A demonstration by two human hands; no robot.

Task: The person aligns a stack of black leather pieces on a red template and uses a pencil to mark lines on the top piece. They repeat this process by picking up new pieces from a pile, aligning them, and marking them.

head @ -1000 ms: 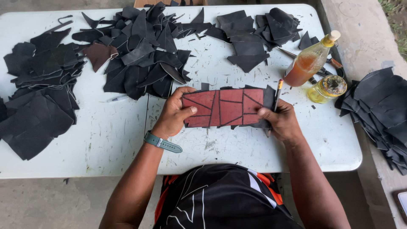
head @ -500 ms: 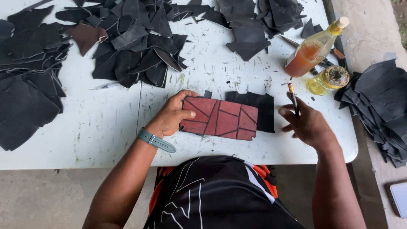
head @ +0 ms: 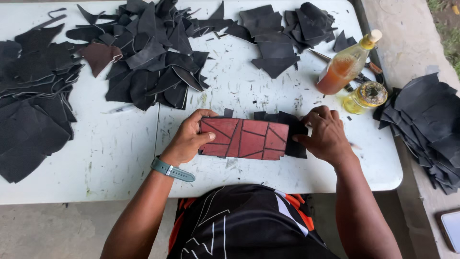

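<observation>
White table (head: 120,158) strewn with dark scraps (head: 143,57) — both hands (head: 189,139) (head: 326,134) grip the red patchwork panel (head: 244,139), bottle (head: 345,67) beside.

Black piece under the red panel (head: 245,139): mostly covered, only its upper and right margins (head: 292,125) are seen
Left hand (head: 189,139): fingertips are hidden behind the panel's left end
Right hand (head: 327,134): what lies under the palm cannot be told
Left pile of black scraps (head: 28,110): cut off by the picture's left edge
Right stack of black scraps (head: 429,124): cut by the right edge
Phone (head: 450,229): only a corner is shown
Tool behind the bottle (head: 346,67): largely hidden, kind not to be told
</observation>
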